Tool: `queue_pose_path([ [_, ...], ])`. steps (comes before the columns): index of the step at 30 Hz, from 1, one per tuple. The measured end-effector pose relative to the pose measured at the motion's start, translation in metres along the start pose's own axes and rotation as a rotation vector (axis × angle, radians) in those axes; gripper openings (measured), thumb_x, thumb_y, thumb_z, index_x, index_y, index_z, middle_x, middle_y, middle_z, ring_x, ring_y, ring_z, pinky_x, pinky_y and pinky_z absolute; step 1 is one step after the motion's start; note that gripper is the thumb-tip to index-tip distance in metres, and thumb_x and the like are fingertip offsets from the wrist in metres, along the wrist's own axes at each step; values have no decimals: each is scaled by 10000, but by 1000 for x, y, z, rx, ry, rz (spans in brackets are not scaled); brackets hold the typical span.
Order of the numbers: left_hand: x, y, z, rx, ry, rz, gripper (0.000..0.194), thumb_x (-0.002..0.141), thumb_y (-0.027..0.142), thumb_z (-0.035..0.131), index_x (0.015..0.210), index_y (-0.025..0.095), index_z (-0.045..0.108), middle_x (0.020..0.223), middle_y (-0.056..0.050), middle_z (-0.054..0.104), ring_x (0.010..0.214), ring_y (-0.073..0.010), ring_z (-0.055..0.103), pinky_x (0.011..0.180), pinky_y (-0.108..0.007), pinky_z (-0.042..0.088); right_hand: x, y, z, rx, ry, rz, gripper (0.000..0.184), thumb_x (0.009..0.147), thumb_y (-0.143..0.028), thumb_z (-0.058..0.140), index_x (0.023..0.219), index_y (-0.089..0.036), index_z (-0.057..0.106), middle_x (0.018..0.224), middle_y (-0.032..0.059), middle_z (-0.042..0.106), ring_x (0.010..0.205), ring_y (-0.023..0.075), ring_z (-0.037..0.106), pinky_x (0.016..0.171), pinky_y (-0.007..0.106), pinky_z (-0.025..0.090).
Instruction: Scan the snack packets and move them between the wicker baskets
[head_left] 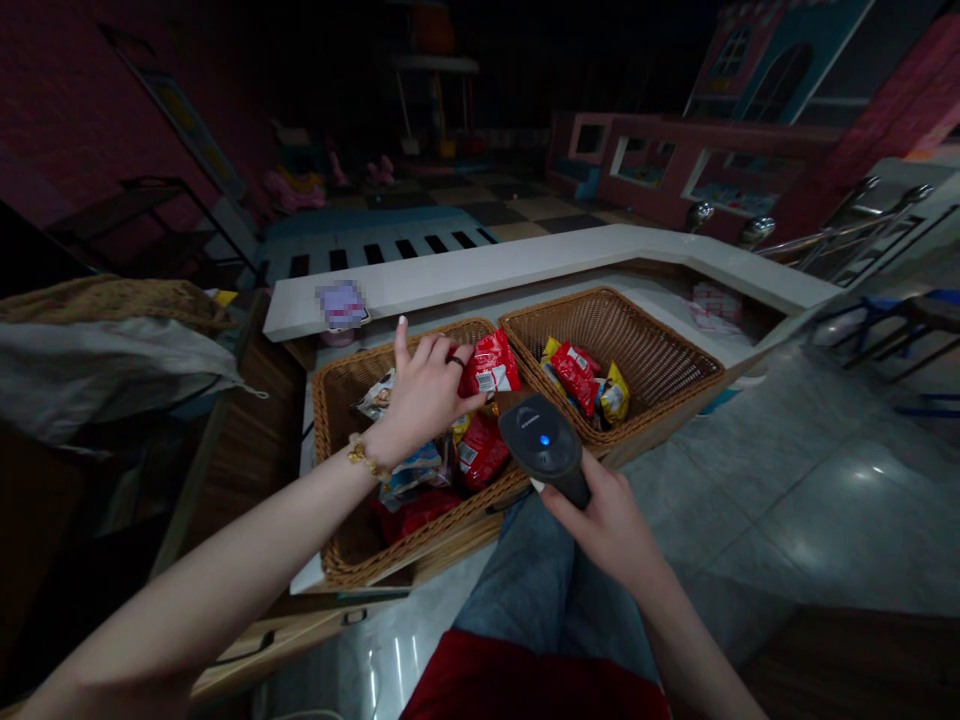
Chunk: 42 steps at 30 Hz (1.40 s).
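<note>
My left hand (427,385) is over the left wicker basket (324,480), its thumb and fingers closed on a red snack packet (496,358) with a barcode on its lower part. Its index finger sticks out away from the packet. My right hand (611,515) grips a dark barcode scanner (536,435) with a lit blue light; the scanner's head is close to the packet. Below my left hand lie more red packets (480,450) and blue-and-white packets (411,470). The right wicker basket (660,345) holds several red and yellow packets (577,378).
Both baskets stand on a white counter behind a raised white ledge (465,270). A purple item, blurred out (341,303), sits on the ledge. At left is a pale cloth bag (112,370). Metal rails (840,225) and stools (911,330) stand at right.
</note>
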<state>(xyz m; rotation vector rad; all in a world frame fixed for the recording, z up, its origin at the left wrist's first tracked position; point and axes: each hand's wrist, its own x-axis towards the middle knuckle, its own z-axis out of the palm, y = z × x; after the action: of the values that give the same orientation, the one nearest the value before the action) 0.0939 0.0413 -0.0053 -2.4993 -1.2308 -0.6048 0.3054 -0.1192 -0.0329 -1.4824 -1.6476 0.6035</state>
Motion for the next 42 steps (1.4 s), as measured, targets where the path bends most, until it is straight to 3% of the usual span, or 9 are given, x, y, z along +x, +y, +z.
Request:
queue_pose_path([
  [22, -4, -4, 3, -12, 66, -27, 499, 880, 509, 649, 1257, 187, 702, 1184, -149, 656, 1228, -380, 545, 1220, -719, 140, 0, -2, 5, -3, -15, 5, 153, 877, -304, 573, 981, -204, 626, 798, 45, 746, 740, 239, 737, 655, 281, 510],
  [29, 23, 9, -4, -8, 11, 90, 623, 935, 550, 589, 1381, 116, 609, 1186, -171, 654, 1166, -356, 593, 1226, -685, 113, 0, 0, -4, 15, 76, 12, 150, 883, -307, 578, 978, -215, 649, 807, 37, 759, 746, 231, 739, 661, 268, 530],
  [35, 46, 31, 22, -4, -100, 176, 704, 1017, 545, 476, 1588, 143, 385, 1165, -156, 672, 1145, -327, 608, 1222, -616, 155, -2, 2, -12, 20, 143, 24, 172, 874, -336, 593, 982, -218, 658, 793, 43, 753, 728, 246, 724, 671, 296, 556],
  [39, 44, 31, 43, -54, -154, 165, 626, 1065, 508, 366, 1633, 255, 291, 1405, -150, 594, 1294, -317, 532, 1222, -622, 135, -4, 5, -13, 12, 139, 30, 159, 867, -318, 594, 970, -220, 665, 765, 33, 744, 688, 234, 709, 636, 283, 547],
  [42, 44, 32, 46, -97, -187, 125, 589, 1082, 485, 309, 1635, 286, 277, 1461, -136, 556, 1340, -309, 500, 1222, -624, 129, -4, 9, -15, -6, 151, 41, 159, 866, -310, 590, 969, -216, 665, 754, 30, 739, 682, 233, 708, 632, 279, 539],
])
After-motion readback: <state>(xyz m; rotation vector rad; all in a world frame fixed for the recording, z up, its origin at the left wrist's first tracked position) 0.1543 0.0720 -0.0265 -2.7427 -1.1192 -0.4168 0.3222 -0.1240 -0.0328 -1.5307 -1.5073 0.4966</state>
